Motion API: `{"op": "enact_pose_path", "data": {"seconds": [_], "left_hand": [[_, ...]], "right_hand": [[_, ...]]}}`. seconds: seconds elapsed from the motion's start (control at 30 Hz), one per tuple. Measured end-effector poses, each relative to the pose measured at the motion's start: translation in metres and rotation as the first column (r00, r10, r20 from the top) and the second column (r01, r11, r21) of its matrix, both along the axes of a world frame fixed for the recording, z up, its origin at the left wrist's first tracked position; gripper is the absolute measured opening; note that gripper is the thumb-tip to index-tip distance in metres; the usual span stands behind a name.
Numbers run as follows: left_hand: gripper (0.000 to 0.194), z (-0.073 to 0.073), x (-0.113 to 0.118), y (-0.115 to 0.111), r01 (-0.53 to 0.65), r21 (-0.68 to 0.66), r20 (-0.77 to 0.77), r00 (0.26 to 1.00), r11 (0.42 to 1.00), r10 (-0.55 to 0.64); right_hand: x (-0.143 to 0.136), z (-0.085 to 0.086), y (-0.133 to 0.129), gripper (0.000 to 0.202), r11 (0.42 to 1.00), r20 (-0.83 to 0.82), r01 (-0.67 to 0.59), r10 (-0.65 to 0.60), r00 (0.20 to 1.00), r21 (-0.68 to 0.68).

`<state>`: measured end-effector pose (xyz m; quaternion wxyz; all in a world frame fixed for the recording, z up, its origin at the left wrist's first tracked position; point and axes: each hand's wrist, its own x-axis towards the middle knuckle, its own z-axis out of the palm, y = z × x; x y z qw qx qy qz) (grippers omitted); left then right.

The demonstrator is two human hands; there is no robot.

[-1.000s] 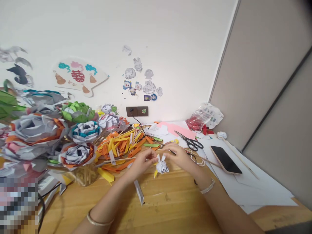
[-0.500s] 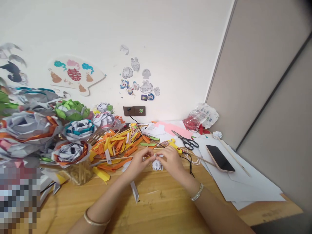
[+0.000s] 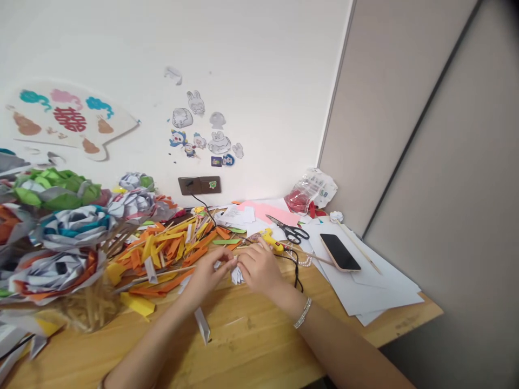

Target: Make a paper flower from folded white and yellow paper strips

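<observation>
A small white folded-paper flower (image 3: pixel 237 277) is between my hands above the wooden table, partly hidden by my fingers. My left hand (image 3: pixel 214 269) is closed, thumb and forefinger pinching the flower's upper left. My right hand (image 3: pixel 259 269) is closed as well, its fingertips pressed on the flower from the other side. Just behind my right hand lies a yellow glue gun (image 3: pixel 271 241) with a black cord. A thin wooden stick (image 3: pixel 314 254) runs out to the right beyond that hand; its near end is hidden. One folded white paper strip (image 3: pixel 201 326) lies below my left forearm.
Orange and yellow paper strips (image 3: pixel 162 246) and sticks are heaped at left, beside large paper flowers (image 3: pixel 75 227). Black scissors (image 3: pixel 290 231), a phone (image 3: pixel 339 252) on white sheets (image 3: pixel 365 300), and a plastic bag (image 3: pixel 311 192) with red contents stand right. A socket (image 3: pixel 199 185) is on the wall.
The view has turned right, so everything sits further left in the picture. Both hands stay on the paper flower, with the right fingers now covering more of it.
</observation>
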<state>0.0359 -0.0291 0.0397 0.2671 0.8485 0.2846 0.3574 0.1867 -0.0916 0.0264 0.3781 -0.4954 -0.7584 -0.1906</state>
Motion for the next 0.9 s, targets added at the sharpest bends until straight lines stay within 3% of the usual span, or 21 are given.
{"op": "enact_pose_path", "data": {"seconds": [0.1, 0.43, 0.9], "left_hand": [[0.022, 0.003, 0.000, -0.001, 0.031, -0.030, -0.008, 0.999, 0.999, -0.031], [0.019, -0.006, 0.000, 0.006, 0.035, -0.058, -0.010, 0.999, 0.998, -0.036], [0.023, -0.011, -0.001, 0.012, 0.030, -0.059, -0.009, 0.999, 0.998, -0.031]], "right_hand": [[0.002, 0.003, 0.000, 0.009, 0.998, -0.070, -0.031, 0.027, 0.997, -0.061], [0.000, 0.003, 0.004, 0.008, 0.987, -0.136, 0.064, -0.085, 0.987, -0.148], [0.001, -0.001, 0.009, 0.008, 0.977, -0.247, 0.002, -0.056, 0.967, -0.212]]}}
